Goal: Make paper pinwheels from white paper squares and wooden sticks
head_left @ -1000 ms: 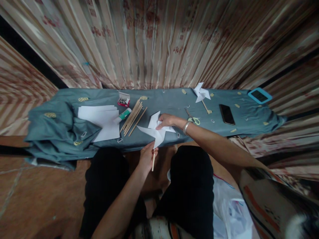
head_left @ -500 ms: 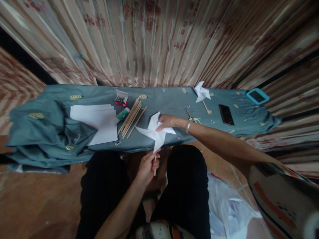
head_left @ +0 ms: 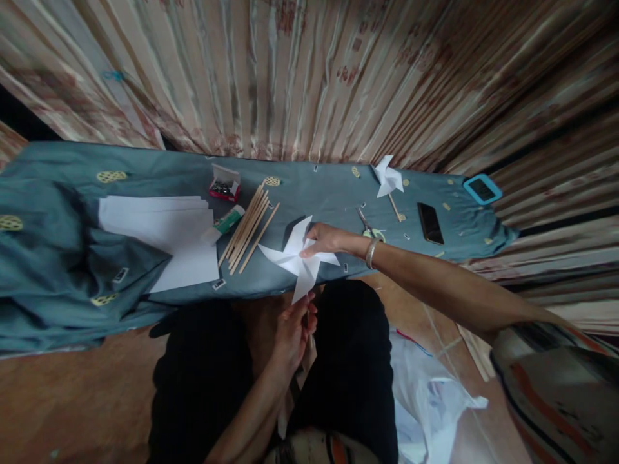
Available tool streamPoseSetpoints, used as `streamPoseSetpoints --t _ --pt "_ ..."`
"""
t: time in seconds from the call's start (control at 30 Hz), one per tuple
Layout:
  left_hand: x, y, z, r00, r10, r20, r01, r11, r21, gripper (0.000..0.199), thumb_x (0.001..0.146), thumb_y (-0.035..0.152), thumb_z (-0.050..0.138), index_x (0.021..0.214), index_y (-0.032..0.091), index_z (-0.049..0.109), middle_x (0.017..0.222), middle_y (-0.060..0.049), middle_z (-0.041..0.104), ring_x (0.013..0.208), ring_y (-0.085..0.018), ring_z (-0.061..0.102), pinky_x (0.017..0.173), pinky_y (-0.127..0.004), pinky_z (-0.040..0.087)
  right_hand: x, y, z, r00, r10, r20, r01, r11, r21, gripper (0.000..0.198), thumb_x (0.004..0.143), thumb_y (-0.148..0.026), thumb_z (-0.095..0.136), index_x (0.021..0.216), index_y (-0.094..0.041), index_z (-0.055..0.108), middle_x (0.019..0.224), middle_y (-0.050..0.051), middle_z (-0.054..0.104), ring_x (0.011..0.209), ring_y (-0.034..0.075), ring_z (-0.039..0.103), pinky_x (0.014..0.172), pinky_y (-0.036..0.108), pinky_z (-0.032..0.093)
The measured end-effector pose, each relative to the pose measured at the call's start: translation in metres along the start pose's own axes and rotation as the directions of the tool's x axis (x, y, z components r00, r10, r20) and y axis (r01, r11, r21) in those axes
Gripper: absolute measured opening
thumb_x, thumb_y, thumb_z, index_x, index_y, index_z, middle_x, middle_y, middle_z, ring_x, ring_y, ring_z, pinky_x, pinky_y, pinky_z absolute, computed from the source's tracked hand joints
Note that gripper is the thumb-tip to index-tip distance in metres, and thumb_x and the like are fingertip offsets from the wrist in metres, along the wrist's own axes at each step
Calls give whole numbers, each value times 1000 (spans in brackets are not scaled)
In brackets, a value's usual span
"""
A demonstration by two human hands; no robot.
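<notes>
A white paper pinwheel (head_left: 289, 263) is held over the near edge of the cloth-covered surface, its blades spread. My right hand (head_left: 323, 240) comes in from the right and pinches it at the centre, thumb on top. Below the lowest blade, my left hand (head_left: 294, 325) is closed with its fingertips close to the blade's tip. The wooden stick in that hand is mostly hidden by the fingers. Left of the pinwheel lie several wooden sticks (head_left: 247, 227), with a green-and-white glue stick (head_left: 229, 220) beside them.
White paper sheets (head_left: 186, 248) lie to the left, and a red box of small metal pins (head_left: 225, 183) behind. Rightward are scissors (head_left: 370, 227), another pinwheel (head_left: 388, 177), a phone (head_left: 430, 223) and a blue-framed device (head_left: 482, 189). A plastic bag (head_left: 425, 393) lies on the floor.
The view has shifted slightly. My left hand has turned around the stick, whose lower end no longer shows. The pinwheel has rotated a little, while my right hand keeps its pinch at the centre.
</notes>
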State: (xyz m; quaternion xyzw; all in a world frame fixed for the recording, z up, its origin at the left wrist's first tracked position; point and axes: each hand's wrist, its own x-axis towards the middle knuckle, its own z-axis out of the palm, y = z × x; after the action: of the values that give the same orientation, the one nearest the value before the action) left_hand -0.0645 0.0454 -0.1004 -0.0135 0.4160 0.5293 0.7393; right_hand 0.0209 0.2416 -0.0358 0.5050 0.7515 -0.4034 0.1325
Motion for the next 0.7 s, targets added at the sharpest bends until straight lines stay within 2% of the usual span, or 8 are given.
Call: streamPoseSetpoints --t 0.2,0.43,0.7 --pt "3 -4 5 1000 -18 -17 17 999 -41 44 56 40 85 84 10 70 59 2 57 42 -4 43 42 -20 26 1 1 2 1000 24 14 -25 999 40 19 68 -30 74 68 -12 69 62 -2 58 58 10 48 55 22 36" --pt "12 -19 0 1000 29 13 -28 999 -43 38 65 38 80 90 11 69 63 -1 60 48 -8 50 45 -22 34 -1 -1 3 1000 25 5 -25 993 112 16 68 -27 72 71 -12 68 65 -1 59 59 9 48 55 21 37" --pt "7 -16 4 997 77 -20 -77 996 -33 38 65 38 79 90 11 70 64 -1 61 49 -7 51 45 -20 35 -2 -10 -4 998 58 29 -58 998 2 19 65 -30 75 74 -13 71 68 -1 62 59 10 49 56 22 38"
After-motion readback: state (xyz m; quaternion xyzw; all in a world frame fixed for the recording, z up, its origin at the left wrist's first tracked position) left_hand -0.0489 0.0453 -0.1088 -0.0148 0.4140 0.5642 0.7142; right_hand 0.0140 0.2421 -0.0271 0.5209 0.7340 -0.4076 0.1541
